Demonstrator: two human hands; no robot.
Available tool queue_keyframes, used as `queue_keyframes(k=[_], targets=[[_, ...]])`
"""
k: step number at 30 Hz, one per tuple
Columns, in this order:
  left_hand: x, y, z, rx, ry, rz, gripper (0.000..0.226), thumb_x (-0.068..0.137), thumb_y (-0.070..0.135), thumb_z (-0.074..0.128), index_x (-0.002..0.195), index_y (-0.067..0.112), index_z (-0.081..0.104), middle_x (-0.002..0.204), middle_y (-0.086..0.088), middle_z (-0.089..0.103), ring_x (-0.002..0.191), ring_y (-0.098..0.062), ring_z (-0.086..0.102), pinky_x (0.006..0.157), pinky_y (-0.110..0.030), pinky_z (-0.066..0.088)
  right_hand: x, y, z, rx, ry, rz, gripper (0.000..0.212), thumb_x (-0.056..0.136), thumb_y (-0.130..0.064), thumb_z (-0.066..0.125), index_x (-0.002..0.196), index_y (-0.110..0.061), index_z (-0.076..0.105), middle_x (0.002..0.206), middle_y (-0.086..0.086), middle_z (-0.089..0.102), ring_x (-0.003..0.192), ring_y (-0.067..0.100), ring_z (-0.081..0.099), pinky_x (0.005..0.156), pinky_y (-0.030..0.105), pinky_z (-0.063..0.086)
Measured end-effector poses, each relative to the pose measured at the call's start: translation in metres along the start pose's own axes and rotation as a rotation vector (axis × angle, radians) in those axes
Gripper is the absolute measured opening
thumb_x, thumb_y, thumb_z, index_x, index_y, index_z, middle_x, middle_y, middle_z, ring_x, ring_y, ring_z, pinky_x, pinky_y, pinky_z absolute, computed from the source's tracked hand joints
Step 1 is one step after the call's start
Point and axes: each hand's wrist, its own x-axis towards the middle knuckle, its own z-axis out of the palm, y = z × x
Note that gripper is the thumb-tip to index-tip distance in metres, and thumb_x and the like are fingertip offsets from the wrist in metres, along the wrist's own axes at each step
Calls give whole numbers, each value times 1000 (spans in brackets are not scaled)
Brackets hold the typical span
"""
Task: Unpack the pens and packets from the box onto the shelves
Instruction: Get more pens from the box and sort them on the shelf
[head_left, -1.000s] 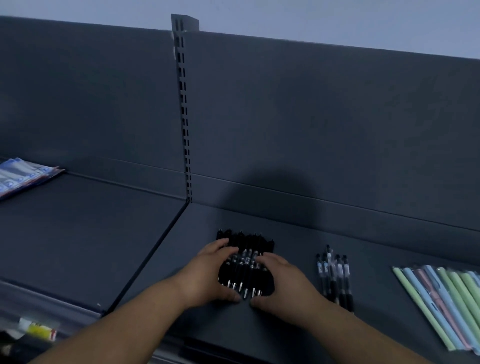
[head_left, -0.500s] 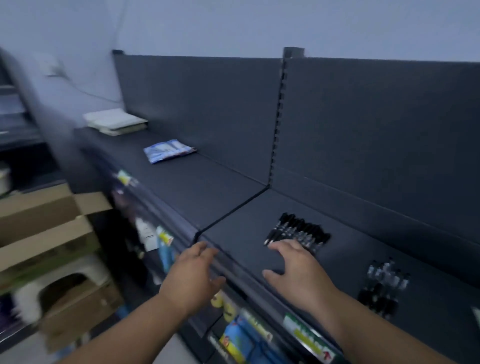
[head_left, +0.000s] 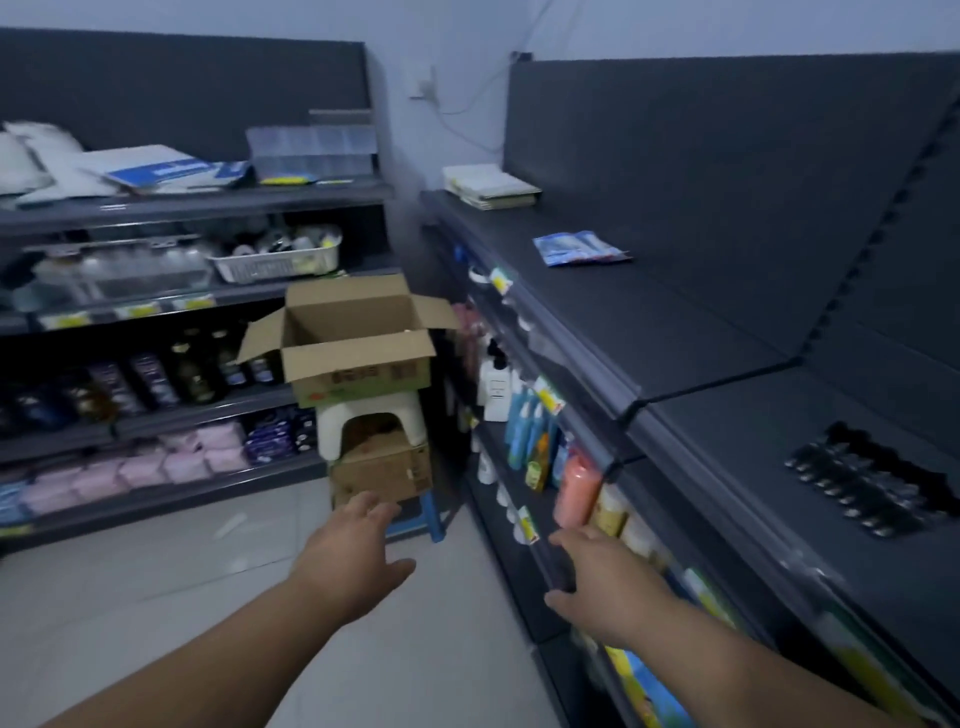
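Box (head_left: 353, 338) on stool (head_left: 371, 421), in front of left shelves (head_left: 208, 202). Second box (head_left: 384, 467) under stool. On top of right shelf (head_left: 675, 322): pens (head_left: 862, 488) near, packet (head_left: 579, 249) further back, books (head_left: 491, 187) at far end. Bottles (head_left: 530, 431) on lower shelf, right of stool

Cardboard box (head_left: 358, 358): flaps open, upright on white stool (head_left: 363, 421), ahead of & above left grip (head_left: 358, 551), well apart. Black pens (head_left: 862, 488): row on top shelf (head_left: 675, 322), right of right grip (head_left: 602, 577). Blue packet (head_left: 579, 249): flat, same shelf, far ahead.
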Motion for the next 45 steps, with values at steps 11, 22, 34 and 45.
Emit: queue_keyframes(k=[11, 22, 34, 45], targets=[[70, -179, -31, -23, -71, -164, 70, 86, 53, 58, 145, 29, 32, 155, 2, 24, 138, -18, 32, 110, -31, 35, 142, -137, 35, -70, -171, 6, 67, 86, -47, 59, 145, -27, 35, 142, -1, 42, 128, 20, 45, 103, 34, 42], [179, -246, -50, -54, -89, -201, 68, 86, 53, 58, 144, 30, 33, 156, 4, 23, 137, -16, 33, 110, -30, 35, 283, -196, 18, -25, -149, -80, 59, 87, -45, 58, 141, -29, 38, 138, -3, 43, 123, 18, 46, 99, 33, 44], [426, -228, -100, -110, 76, -274, 62, 84, 49, 62, 139, 27, 43, 146, 4, 36, 127, -17, 43, 104, -27, 38, 541, -180, -77, 81, -51, -215, 67, 85, -39, 63, 144, -28, 36, 136, -1, 45, 118, 20, 51, 96, 32, 46], [564, -266, -74, -110, -35, -270, 58, 85, 42, 61, 138, 24, 45, 144, 3, 37, 125, -18, 44, 102, -29, 40, 690, -193, -51, 74, -129, -224, 59, 86, -39, 65, 139, -28, 41, 145, 1, 42, 125, 23, 46, 94, 32, 46]])
